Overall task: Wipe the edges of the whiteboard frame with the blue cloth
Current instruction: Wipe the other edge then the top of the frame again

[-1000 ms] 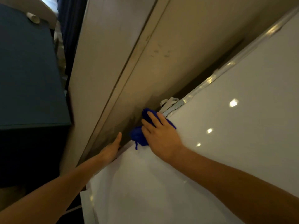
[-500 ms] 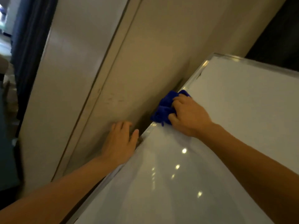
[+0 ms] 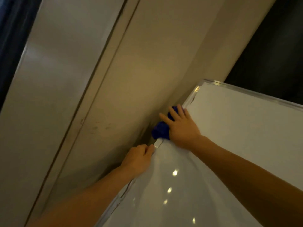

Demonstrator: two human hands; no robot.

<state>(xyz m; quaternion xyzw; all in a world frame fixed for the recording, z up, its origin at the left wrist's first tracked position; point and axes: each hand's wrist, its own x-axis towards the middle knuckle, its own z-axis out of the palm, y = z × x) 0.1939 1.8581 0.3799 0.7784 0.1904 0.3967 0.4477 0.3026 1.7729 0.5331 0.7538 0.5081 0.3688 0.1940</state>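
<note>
The whiteboard (image 3: 229, 136) fills the lower right, glossy white with a thin silver frame (image 3: 191, 97) along its left and top edges. My right hand (image 3: 181, 126) presses the bunched blue cloth (image 3: 160, 131) against the left frame edge, a short way below the top left corner. Most of the cloth is hidden under my palm and fingers. My left hand (image 3: 139, 157) grips the same frame edge just below the cloth, fingers curled around it.
A beige wall panel (image 3: 131, 79) with a vertical seam stands right behind the board's left edge, leaving a narrow dark gap. A dark opening (image 3: 275, 46) lies above the board's top edge. A dark curtain (image 3: 9, 30) hangs at far left.
My right hand has slid the cloth up the left frame edge toward the top corner. My left hand went from lying flat beside the edge to gripping it, following upward.
</note>
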